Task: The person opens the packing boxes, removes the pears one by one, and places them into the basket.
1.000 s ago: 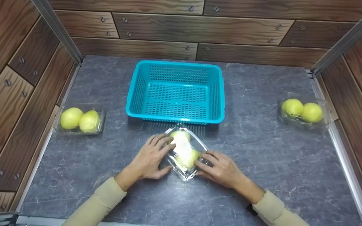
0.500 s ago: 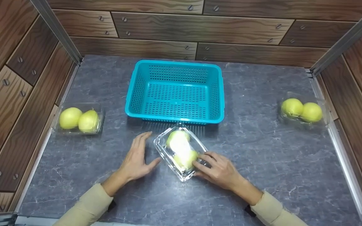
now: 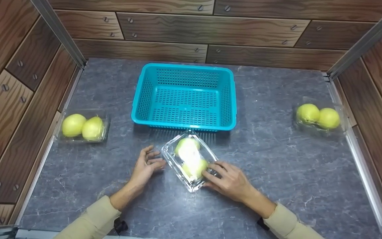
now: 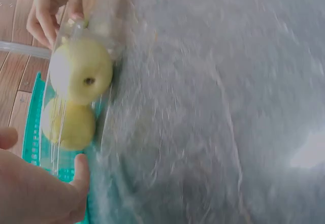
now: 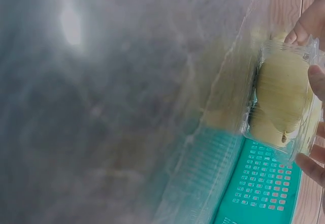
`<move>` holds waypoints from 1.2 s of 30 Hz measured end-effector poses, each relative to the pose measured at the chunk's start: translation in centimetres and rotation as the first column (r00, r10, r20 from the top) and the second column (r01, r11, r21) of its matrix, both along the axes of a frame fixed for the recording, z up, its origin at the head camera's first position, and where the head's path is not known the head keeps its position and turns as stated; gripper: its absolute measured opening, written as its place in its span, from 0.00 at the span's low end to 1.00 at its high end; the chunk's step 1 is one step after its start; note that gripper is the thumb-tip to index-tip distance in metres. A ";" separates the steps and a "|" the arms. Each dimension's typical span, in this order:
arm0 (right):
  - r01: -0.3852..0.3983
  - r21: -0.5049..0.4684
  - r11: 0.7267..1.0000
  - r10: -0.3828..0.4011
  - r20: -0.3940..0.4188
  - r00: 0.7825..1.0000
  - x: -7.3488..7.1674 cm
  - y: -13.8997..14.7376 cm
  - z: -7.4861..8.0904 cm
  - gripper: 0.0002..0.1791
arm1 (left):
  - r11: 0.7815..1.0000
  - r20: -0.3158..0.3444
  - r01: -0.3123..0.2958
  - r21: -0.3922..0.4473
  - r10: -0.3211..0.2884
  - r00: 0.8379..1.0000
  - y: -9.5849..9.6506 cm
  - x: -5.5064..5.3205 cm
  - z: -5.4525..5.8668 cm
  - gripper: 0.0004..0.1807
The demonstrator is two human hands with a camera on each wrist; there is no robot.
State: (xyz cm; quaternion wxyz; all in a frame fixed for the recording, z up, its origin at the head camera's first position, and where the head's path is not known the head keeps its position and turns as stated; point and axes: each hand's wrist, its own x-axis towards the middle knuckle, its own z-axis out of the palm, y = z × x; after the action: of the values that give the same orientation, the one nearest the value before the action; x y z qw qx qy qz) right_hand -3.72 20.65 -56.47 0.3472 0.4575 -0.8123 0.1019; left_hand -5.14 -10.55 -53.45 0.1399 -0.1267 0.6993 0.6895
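Under the right hand [image 3: 232, 181], on the grey marbled worktop [image 3: 287, 166] just in front of the teal plastic basket [image 3: 186, 99]: a clear plastic clamshell [image 3: 176, 157], set at a slant, holding two yellow-green pears [image 5: 280, 87]. Fingers of that hand bent over the right edge, apparently a light hold on the box. Left hand [image 3: 146, 167] just beside the opposite edge, off the plastic, loosely curved and holding nothing.

Better, probably, to bear on the stiff rim [image 3: 178, 170] than on the thin lid [image 3: 205, 152], so as not to dent the plastic or bruise the fruit. Best to brace from the right while working the other edge, pressing evenly to avoid skidding. Latched or not: impossible to tell.

From the head, glare over the lid, but also a left-side clamshell [image 3: 78, 140] and a right-side clamshell [image 3: 313, 131], both likewise filled. Only in the left wrist view, a dark blossom end [image 4: 89, 81] on one pear; only in the right wrist view, a stem [image 5: 284, 136].
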 end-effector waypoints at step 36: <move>-0.016 0.005 1.000 0.016 -0.001 1.000 -0.1 0.1 -0.1 0.21 | 0.913 0.119 -0.108 0.393 0.066 0.991 2.8 1.7 -2.4 0.36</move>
State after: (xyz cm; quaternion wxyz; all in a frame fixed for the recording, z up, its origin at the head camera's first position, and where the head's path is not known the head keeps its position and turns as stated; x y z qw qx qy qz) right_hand -3.82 20.71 -56.54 0.3456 0.4647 -0.8088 0.1025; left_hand -3.48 -7.72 -55.89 0.1678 -0.1620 0.5298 0.8154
